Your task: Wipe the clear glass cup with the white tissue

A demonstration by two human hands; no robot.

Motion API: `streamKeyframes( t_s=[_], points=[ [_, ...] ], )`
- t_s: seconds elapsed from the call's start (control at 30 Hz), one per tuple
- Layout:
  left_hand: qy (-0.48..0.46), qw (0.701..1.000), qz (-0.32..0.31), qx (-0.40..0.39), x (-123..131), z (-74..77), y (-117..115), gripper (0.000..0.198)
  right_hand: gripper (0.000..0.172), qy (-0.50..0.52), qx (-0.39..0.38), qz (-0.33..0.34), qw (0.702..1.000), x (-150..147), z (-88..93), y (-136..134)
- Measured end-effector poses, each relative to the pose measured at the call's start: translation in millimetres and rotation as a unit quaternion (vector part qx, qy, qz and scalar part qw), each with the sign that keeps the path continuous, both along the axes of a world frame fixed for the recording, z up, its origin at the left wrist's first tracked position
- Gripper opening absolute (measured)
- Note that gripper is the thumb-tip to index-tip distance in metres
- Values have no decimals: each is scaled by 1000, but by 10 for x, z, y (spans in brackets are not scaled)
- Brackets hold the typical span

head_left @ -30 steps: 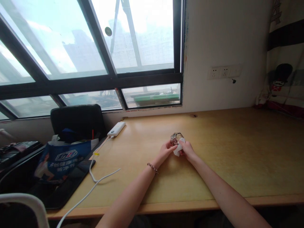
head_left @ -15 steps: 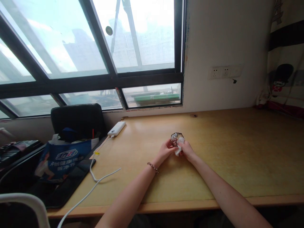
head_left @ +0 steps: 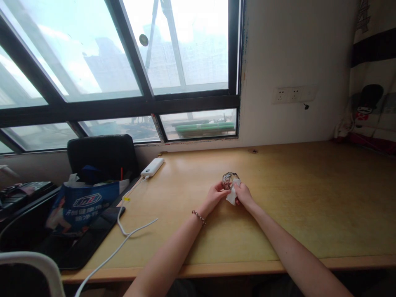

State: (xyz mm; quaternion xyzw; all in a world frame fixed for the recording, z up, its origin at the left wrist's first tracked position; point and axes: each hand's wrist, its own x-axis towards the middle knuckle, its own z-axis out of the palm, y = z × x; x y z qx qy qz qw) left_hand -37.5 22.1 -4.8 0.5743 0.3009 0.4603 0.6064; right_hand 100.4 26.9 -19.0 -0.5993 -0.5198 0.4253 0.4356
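**Holding glass (head_left: 228,176) and tissue (head_left: 231,198) close together at the desk (head_left: 309,206)**

Clasping the glass by its near left side in the left hand (head_left: 214,195), thumb and fingers closed on it. Pinching the tissue between thumb and fingers of the right hand (head_left: 246,197), against the near right side of the glass. Cannot tell whether touching the desk with the glass. Wearing a bracelet (head_left: 198,217) on the left wrist. Reaching in over the near edge with both bare forearms. Well to the left on the desk, a white power bank (head_left: 152,168) with a cable (head_left: 139,228) plugged in. Past the left edge, a blue bag (head_left: 88,210) in front of a black chair (head_left: 100,156). Behind, a window (head_left: 192,53), then sockets (head_left: 287,95) on the wall (head_left: 297,45); far right, a curtain (head_left: 371,74).
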Motion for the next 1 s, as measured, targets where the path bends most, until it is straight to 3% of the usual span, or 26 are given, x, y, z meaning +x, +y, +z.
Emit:
streamKeyframes(
  t_s=[0.47, 0.67, 0.8, 1.0],
  points=[
    [-8, 1000, 5, -8, -3, 5, -7, 47, 29, 19, -1, -2, 1000, -3, 29, -19],
    [3, 999, 37, -23, -15, -13, 31, 51, 38, 11, 16, 16, 1000, -18, 70, -51],
    [-15, 997, 46, -53, -39, -40, 60, 60, 46, -59, 81, 10, 995, -10, 89, -58],
    [-33, 997, 47, -55, -57, -122, 98, 59, 44, -154, 191, -32, 969, 18, 52, -31]
  ],
)
